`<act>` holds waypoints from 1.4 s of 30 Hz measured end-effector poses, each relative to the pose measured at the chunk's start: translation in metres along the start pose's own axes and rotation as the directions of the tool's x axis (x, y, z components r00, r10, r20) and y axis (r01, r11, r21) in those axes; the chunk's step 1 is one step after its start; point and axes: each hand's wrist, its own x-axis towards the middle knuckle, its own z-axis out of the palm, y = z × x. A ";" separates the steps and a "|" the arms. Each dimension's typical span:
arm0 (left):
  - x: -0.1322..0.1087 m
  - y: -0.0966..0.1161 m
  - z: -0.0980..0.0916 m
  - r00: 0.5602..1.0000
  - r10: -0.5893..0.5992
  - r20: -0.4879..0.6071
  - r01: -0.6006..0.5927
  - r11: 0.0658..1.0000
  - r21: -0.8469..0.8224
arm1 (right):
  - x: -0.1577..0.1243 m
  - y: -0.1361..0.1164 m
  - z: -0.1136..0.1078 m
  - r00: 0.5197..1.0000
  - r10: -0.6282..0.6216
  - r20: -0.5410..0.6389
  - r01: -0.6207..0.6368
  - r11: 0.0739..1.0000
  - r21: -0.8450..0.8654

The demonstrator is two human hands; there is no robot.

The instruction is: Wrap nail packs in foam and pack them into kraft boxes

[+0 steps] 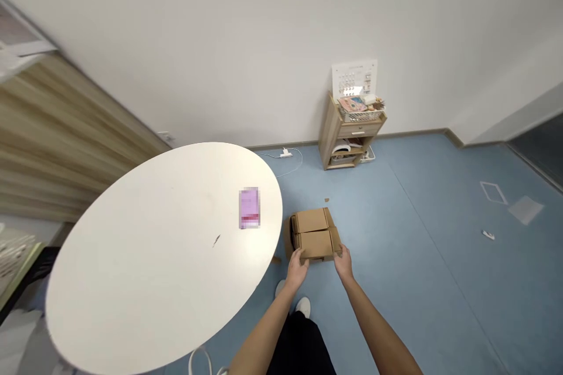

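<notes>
The left hand (pixel 297 269) and right hand (pixel 343 262) hold the near corners of the cardboard box (pixel 313 235), which looks light and stiff, easiest to take at its sides.

A cardboard box (pixel 313 234) sits on the blue floor (pixel 417 263).

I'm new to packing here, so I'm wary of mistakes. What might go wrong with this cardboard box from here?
The flaps of the cardboard box look folded shut, with no tape that I can see, so they might spring open if it is lifted. The left hand and right hand sit at its near edge, which may make for an unsteady grip. The round white table is right beside it, so the box could bump the table's edge when raised.
</notes>
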 end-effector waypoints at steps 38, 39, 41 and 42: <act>-0.470 -0.362 -0.509 0.503 -0.389 -0.772 0.183 0.921 -0.345 | -0.545 -0.381 0.446 0.111 -0.535 0.837 0.706 0.635 0.312; -0.470 -0.367 -0.517 0.500 -0.388 -0.775 0.174 0.921 -0.348 | -0.555 -0.388 0.457 0.081 -0.529 0.845 0.718 0.619 0.318; -0.466 -0.375 -0.534 0.485 -0.378 -0.789 0.157 0.925 -0.346 | -0.571 -0.405 0.479 0.033 -0.520 0.854 0.739 0.588 0.329; -0.462 -0.379 -0.544 0.476 -0.367 -0.799 0.147 0.929 -0.339 | -0.577 -0.414 0.491 0.016 -0.520 0.854 0.746 0.575 0.336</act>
